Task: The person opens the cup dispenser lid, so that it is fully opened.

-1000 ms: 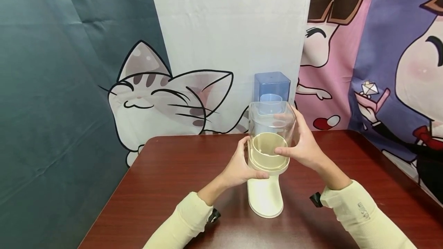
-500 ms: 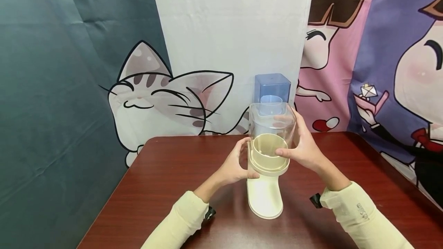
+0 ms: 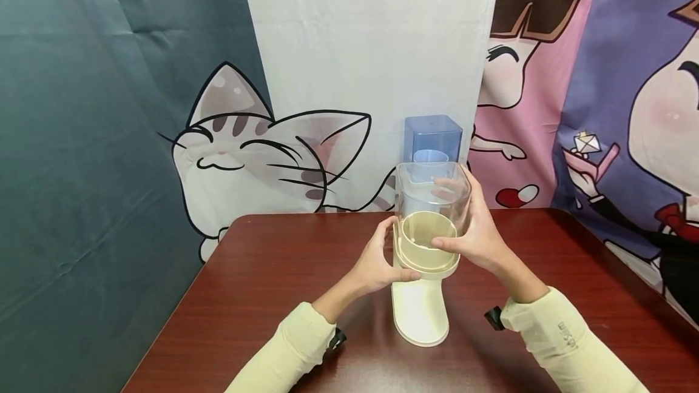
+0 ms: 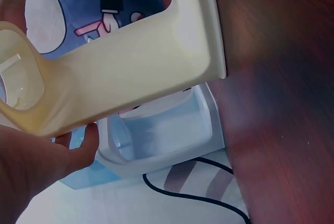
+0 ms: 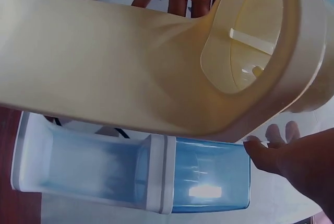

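Note:
A cream pet feeder stand (image 3: pixel 420 314) with a wide foot stands upright on the table, its round collar at the top. Over the collar sits a clear plastic tank (image 3: pixel 406 196), with a cream ring-shaped part (image 3: pixel 428 258) showing at its lower end. My left hand (image 3: pixel 374 265) grips the collar from the left, thumb across its front. On the other side my right hand (image 3: pixel 480 235) holds the tank, its fingers behind the clear wall and its thumb over the cream ring. From below, the right wrist view shows the collar's round opening (image 5: pixel 250 41).
Directly behind stands a second feeder with a blue tank (image 3: pixel 437 132) and a white stand (image 5: pixel 162 172), partly hidden by the clear tank. The table (image 3: pixel 273 272) is dark red wood. Printed cartoon curtains (image 3: pixel 349 47) hang beyond its back edge.
My left thumb slides a little left along the collar's front, then back to the right. The feeder and my right hand keep nearly the same place; the view shifts slightly.

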Demonstrator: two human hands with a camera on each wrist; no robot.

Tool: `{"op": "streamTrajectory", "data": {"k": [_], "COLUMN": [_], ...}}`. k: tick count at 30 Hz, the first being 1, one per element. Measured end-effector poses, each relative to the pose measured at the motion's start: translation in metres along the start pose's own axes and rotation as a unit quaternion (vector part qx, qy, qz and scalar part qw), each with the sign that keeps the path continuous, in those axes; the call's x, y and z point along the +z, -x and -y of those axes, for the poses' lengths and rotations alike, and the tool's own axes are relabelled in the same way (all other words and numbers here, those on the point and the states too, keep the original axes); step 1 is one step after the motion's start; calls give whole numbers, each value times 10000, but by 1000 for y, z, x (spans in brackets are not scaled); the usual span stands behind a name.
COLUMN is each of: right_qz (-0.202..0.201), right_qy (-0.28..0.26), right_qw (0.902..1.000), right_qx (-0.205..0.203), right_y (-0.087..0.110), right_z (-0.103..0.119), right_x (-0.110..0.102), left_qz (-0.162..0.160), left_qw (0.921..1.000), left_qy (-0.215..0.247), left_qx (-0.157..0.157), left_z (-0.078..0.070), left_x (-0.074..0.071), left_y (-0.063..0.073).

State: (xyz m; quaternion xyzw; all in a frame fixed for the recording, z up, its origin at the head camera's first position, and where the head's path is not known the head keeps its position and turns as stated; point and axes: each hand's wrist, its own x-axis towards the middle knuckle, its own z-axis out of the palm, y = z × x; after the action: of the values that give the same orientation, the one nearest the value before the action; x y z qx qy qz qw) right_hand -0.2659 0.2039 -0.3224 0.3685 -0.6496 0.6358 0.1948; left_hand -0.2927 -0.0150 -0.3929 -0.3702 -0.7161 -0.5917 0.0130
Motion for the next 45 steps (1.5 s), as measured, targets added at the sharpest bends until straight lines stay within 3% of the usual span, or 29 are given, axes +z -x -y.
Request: {"op": "streamTrajectory", "data": {"k": [11,20,28,31,37,45], "right_qz": [-215,-614,-1017,-969,-570,-304], "right_qy": [-350,-166,-365,-269,-73,-211], "right_qw": [9988,9951,9879,9883,9929,9988], "right_qx": [-265,-755,-1116,-1148,-1043,-307], "right_y": [-1,-4,-1,1,3,-1], "right_z": [-2,-9,-10,-11,-18,-9], "right_x": [6,9,16,16,16,2], "left_qz": [-77,-129,-64,-54,-126,1], "left_qw": [9998,9977,9999,9996,9943,9952], "left_qy": [-180,-659,-128,-242,-1049,-948], "left_qx": [-87,-71,41,99,162,252], "left_z": [0,-2,1,3,1,0], "left_x": [0,4,6,4,-5,-2], "left_y": [-4,-4,-3,-1,4,-5]}}
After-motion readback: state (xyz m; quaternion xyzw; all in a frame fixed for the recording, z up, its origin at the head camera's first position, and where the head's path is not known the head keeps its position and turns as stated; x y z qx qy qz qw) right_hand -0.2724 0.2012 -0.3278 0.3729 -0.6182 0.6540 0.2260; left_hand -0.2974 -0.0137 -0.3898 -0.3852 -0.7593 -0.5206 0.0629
